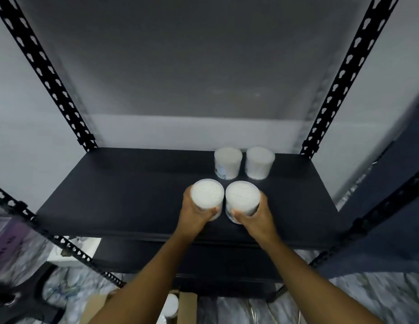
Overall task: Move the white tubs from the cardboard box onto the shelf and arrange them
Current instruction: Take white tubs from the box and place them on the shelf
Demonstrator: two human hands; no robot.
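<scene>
Two white tubs stand at the back right of the dark shelf (124, 192): one (228, 161) with a blue label low on its side, the other (259, 161) just right of it. My left hand (194, 212) grips a third white tub (207, 195) and my right hand (250, 217) grips a fourth (242, 197). The two held tubs are side by side, almost touching, over the shelf in front of the back pair. At the bottom edge the cardboard box (187, 307) shows between my forearms, with another white tub (170, 306) inside it.
Black perforated uprights rise at the shelf's back left (47, 76) and back right (344, 76). A slotted brace (63, 244) crosses the lower left. A lower shelf level (204, 260) sits beneath. The floor (355, 298) has a grey marbled pattern. A white object (75, 251) lies at lower left.
</scene>
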